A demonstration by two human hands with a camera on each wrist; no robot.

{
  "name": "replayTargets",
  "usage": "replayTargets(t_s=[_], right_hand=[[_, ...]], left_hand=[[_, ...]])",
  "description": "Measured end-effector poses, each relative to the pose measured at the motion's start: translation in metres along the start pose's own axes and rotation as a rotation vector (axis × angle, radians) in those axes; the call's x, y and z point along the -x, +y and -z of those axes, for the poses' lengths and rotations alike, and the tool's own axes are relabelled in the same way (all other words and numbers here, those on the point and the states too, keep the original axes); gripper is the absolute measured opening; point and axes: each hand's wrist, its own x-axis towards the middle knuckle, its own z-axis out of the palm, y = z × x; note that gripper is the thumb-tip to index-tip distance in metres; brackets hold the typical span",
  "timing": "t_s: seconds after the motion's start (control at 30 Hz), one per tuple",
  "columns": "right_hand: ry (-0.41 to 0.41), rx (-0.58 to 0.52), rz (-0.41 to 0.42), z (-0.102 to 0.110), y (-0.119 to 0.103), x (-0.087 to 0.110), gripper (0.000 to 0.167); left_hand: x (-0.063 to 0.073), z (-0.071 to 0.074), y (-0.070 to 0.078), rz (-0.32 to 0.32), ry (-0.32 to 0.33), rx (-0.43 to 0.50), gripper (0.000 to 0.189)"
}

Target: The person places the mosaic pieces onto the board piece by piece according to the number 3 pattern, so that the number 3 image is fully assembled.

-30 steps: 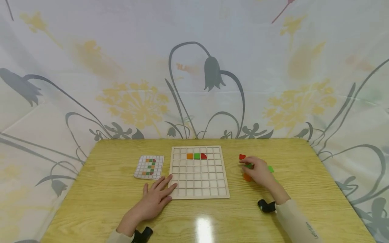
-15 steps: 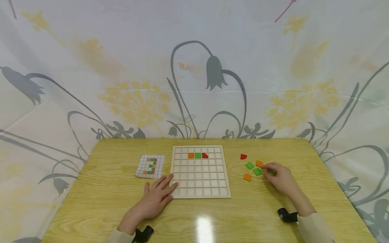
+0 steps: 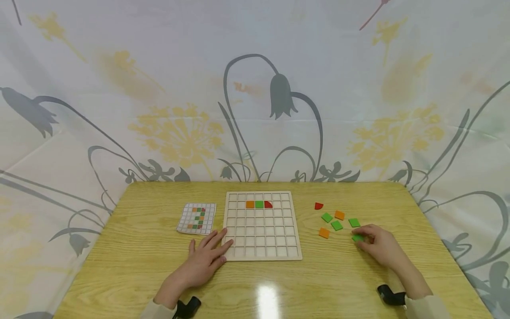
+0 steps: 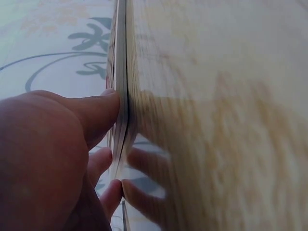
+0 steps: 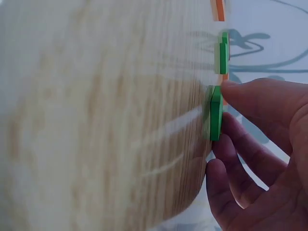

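Left hand [image 3: 202, 263]: you are spreading its fingers over the grid board [image 3: 259, 242] at the board's eight o'clock corner, probably steadying it against sliding.
Right hand [image 3: 376, 246]: between three and four o'clock from the board, you are pinching a green square tile [image 3: 358, 238] with thumb and fingertips; whether it is clearing the tabletop [image 3: 318, 283] is hard to tell.
Spare pieces: at three o'clock, a red quarter-round tile [image 3: 319, 206], two orange square tiles [image 3: 324, 233] and three other green square tiles [image 3: 337, 225] are lying flat without overlapping, apparently giving your fingertips edges to catch.
Board row: toward twelve o'clock, an orange piece [image 3: 250, 204], a green piece [image 3: 259, 204] and a red quarter-round piece [image 3: 268, 204] are sitting side by side, cell ridges likely keeping them aligned.
Pattern card [image 3: 196, 218]: at nine o'clock, it is facing you, presumably for easy checking.
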Motion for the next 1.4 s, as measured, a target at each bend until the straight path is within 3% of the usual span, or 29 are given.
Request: replayTargets(t_s=[0.4, 0.87, 1.4], right_hand=[[-0.058, -0.031, -0.001, 0.0041, 0.0036, 0.0077, 0.028], [0.002, -0.017, -0.035, -0.0013, 0.0066, 0.0062, 0.028], [-0.009, -0.007, -0.095, 0.0, -0.0014, 0.0046, 0.025]], left_hand=[[-0.0004, -0.0019, 0.0005, 0.0, 0.001, 0.008, 0.047], [0.0, -0.0011, -0.0007, -0.004, 0.006, 0.009, 0.047], [0.0006, -0.0004, -0.0003, 0.001, 0.001, 0.016, 0.047]])
